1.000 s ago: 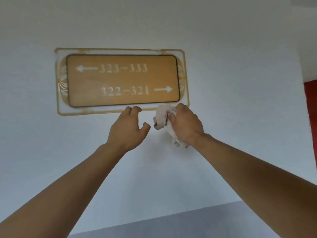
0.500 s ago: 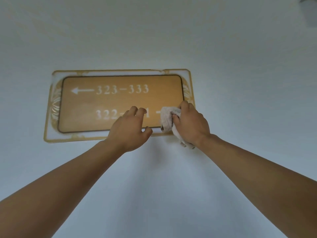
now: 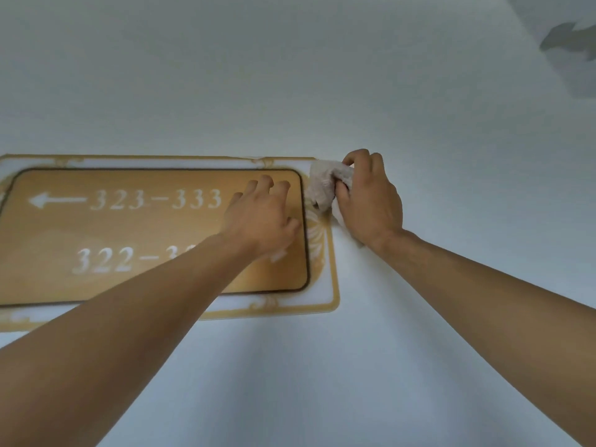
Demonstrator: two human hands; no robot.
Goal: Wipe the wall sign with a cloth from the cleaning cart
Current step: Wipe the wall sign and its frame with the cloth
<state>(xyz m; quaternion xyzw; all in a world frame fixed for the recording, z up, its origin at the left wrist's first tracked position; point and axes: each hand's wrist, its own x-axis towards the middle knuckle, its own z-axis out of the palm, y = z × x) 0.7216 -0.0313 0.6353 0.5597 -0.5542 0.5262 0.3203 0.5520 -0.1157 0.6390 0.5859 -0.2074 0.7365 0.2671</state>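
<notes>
A gold wall sign (image 3: pixel 129 227) with a white, gold-trimmed border hangs on the pale wall; it reads 323-333 with a left arrow and 322-3.. below. My left hand (image 3: pixel 263 216) rests flat on the sign's right part, fingers apart, covering the end of the lower line. My right hand (image 3: pixel 367 201) grips a crumpled whitish cloth (image 3: pixel 322 187) and presses it against the sign's upper right corner. The cleaning cart is out of sight.
Plain white wall (image 3: pixel 322 91) surrounds the sign on all sides. A grey blurred shape (image 3: pixel 571 40) sits near the ceiling at the upper right. Both forearms stretch up from the lower frame edge.
My right hand has carried the cloth from the sign's lower right edge up to its upper right corner. My left hand has moved up onto the sign's face. The view has tilted up and right.
</notes>
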